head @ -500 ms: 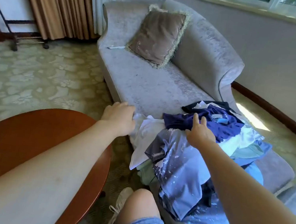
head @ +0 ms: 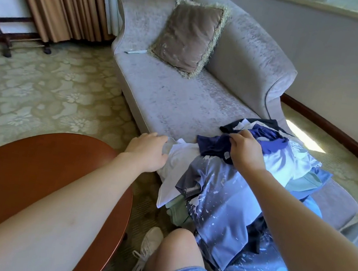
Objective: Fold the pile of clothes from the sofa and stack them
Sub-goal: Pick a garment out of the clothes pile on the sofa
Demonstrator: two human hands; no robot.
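A round wooden table (head: 28, 171) sits at the left, close by, a likely spot for the stack. The left hand (head: 147, 151) lies on the edge of a white garment (head: 181, 156) at the pile's left side, probably to steady it; whether it grips the cloth I cannot tell. Further right, a navy garment (head: 213, 147) on top is pinched by the right hand (head: 245, 152), fingers curled, apparently to peel it off. The pile of clothes (head: 244, 203) heaps unfolded on the grey sofa's (head: 178, 102) near end.
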